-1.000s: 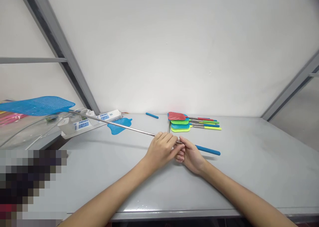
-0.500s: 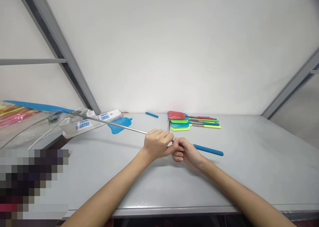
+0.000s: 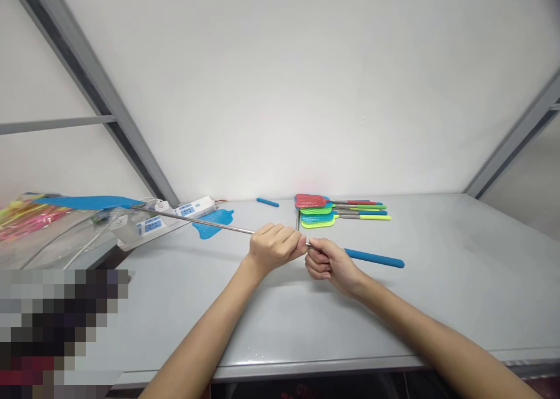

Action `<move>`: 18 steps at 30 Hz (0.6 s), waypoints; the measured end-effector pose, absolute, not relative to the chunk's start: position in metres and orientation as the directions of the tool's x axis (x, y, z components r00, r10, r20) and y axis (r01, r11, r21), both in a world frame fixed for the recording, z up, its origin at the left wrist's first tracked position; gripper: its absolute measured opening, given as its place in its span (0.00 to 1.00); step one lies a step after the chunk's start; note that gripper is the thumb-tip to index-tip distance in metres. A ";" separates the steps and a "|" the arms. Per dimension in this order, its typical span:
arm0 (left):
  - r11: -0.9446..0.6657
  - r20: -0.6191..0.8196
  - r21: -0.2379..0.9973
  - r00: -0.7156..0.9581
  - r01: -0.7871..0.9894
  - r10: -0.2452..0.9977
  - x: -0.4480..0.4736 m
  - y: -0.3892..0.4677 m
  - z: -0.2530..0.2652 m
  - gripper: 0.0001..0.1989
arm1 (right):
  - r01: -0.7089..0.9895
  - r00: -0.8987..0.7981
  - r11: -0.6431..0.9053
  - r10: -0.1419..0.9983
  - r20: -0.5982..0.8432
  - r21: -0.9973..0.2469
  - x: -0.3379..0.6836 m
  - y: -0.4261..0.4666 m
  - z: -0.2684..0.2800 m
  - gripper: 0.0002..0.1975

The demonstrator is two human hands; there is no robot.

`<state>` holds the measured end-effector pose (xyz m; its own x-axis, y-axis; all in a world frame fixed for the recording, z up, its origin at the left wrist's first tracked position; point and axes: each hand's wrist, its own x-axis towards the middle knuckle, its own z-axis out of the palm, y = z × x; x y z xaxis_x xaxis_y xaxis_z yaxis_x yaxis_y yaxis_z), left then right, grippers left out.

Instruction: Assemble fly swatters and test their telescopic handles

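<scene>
Blue fly swatter point(image 3: 205, 222), steel rod extended, near-horizontal above table, head at left.

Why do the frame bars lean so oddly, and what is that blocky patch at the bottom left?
Head view: the wide lens splays the grey frame bars outward. The bottom-left patch is pixelated on purpose. Lighting is soft and even; the hands and swatter rod cast faint shadows on the table, whose front edge glints slightly.

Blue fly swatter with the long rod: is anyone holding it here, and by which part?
Yes. Both hands grip the blue fly swatter by its metal rod: the left hand closed around the rod, the right hand beside the blue handle.
</scene>
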<state>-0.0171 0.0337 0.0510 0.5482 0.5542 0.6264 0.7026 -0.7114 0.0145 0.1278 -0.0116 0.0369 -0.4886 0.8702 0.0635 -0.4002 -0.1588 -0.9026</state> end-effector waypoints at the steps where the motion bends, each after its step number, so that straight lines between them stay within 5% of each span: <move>1: -0.711 0.638 0.012 0.542 0.703 0.546 -0.018 0.034 0.051 0.14 | -0.400 -0.480 -0.142 0.874 0.075 -0.905 0.127 -0.011 0.038 0.19; 8: -0.732 0.681 0.071 0.504 0.678 0.532 -0.021 0.035 0.051 0.14 | -0.373 -0.442 -0.071 0.890 0.111 -0.925 0.127 -0.010 0.039 0.19; 14: -0.663 0.771 -0.369 0.613 0.652 0.174 -0.026 0.039 0.047 0.11 | -0.365 -0.429 -0.064 0.897 0.107 -0.929 0.129 -0.011 0.037 0.19; 18: -0.605 0.790 -0.474 0.612 0.640 0.028 -0.027 0.041 0.048 0.11 | -0.363 -0.420 -0.059 0.901 0.107 -0.930 0.130 -0.013 0.038 0.18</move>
